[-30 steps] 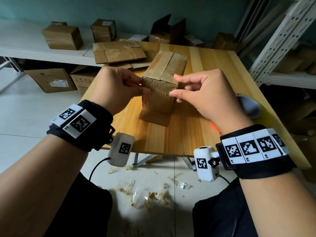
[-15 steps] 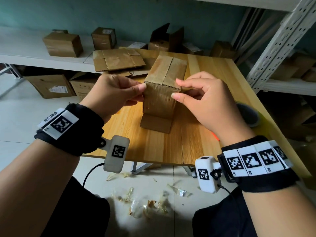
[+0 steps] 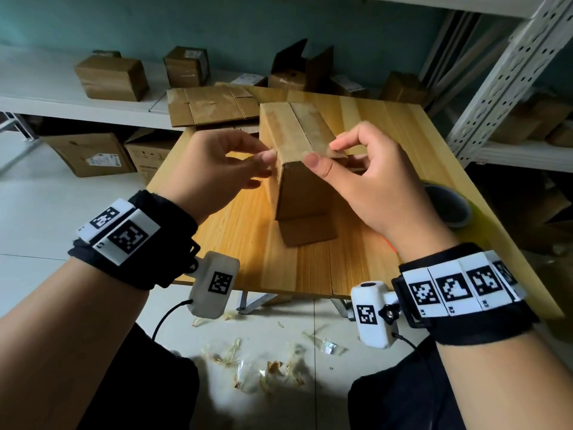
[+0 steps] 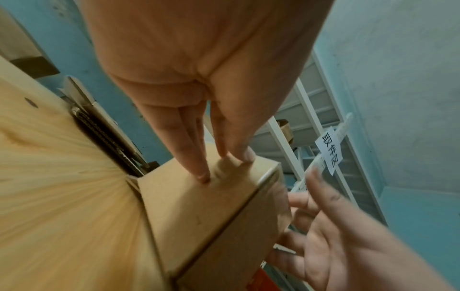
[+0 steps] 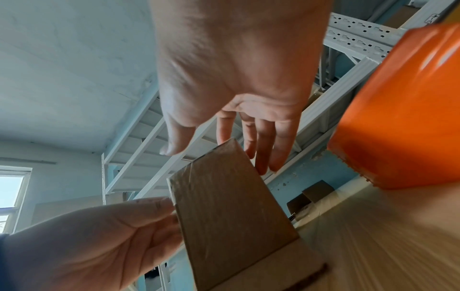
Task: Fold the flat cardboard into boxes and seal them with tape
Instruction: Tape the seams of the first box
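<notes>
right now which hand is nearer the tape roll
Right. The right hand is at the box's right edge, toward the tape roll; the left hand is at its left edge, across the box.

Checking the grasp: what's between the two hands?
The upright cardboard box: left hand touches its left side, right hand its top right edge. Head view shows it.
</notes>
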Demonstrator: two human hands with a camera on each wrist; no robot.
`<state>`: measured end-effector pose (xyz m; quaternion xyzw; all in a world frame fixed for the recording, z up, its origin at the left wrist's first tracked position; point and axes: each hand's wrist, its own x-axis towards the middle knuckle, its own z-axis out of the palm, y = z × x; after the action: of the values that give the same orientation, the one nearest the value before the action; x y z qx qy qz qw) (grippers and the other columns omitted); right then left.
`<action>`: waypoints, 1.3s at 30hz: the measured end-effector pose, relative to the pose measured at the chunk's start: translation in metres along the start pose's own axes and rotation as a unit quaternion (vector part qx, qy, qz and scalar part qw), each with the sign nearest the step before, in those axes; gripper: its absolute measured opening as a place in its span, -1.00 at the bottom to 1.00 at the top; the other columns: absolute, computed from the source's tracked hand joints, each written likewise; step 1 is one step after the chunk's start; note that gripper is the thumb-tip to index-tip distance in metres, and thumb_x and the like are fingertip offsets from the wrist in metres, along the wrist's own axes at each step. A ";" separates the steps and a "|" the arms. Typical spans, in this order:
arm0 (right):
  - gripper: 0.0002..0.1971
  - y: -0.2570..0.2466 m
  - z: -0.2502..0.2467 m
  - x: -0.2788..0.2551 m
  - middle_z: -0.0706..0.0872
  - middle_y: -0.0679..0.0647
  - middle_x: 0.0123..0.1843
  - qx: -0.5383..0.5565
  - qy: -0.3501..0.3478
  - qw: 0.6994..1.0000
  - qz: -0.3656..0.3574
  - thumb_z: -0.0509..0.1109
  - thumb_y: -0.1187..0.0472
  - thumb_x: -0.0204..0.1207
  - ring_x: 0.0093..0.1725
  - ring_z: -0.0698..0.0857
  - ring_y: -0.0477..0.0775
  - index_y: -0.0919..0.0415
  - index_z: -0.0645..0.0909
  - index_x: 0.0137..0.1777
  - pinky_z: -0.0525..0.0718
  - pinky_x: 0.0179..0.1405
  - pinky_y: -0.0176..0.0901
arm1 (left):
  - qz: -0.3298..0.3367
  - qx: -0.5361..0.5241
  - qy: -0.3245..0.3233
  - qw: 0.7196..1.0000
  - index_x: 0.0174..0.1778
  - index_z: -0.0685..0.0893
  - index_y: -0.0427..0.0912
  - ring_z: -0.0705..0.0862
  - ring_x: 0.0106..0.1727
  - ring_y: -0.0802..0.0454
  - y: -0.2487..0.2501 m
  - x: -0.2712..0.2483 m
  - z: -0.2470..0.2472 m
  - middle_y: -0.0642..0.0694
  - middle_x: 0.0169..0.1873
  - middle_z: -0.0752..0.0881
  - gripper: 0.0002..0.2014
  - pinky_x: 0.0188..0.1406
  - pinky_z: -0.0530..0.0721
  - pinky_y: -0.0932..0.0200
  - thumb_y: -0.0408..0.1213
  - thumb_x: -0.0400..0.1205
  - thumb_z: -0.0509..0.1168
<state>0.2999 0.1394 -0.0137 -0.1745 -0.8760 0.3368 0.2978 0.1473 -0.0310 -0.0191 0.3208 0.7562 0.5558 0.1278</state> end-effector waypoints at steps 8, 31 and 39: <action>-0.24 -0.011 0.002 -0.004 0.63 -0.26 0.25 0.000 -0.052 0.998 0.033 0.64 -0.52 0.24 0.25 0.65 -0.22 -0.11 0.51 0.27 0.81 0.09 -0.01 | 0.028 0.045 0.024 0.998 0.81 0.21 -0.14 0.54 0.52 0.20 -0.007 0.007 -0.005 0.05 0.57 0.54 0.39 0.37 0.56 0.36 0.29 0.07 0.63; -0.74 0.014 0.001 0.004 0.75 -0.03 0.50 0.019 0.005 0.997 -0.075 0.57 0.22 0.66 0.47 0.69 -0.25 0.10 0.85 0.32 0.69 0.49 -0.16 | -0.086 -0.083 0.100 0.988 0.27 0.66 0.12 0.70 0.12 0.20 0.000 0.018 -0.005 0.11 0.10 0.74 -0.83 0.00 0.62 0.23 -0.05 0.78 0.33; -0.88 0.017 0.000 0.008 0.84 -0.08 0.08 -0.023 0.112 0.990 -0.079 0.64 0.13 0.60 0.11 0.78 -0.22 0.10 0.91 0.08 0.76 0.14 -0.31 | -0.077 -0.100 0.091 0.988 0.14 0.75 0.14 0.79 0.19 -0.10 0.001 0.012 -0.006 0.01 0.08 0.81 -0.83 0.14 0.82 -0.17 0.05 0.82 0.29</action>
<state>0.2958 0.1552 -0.0225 -0.1487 -0.8555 0.2703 0.4159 0.1352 -0.0280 -0.0138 0.1949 0.7276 0.6442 0.1324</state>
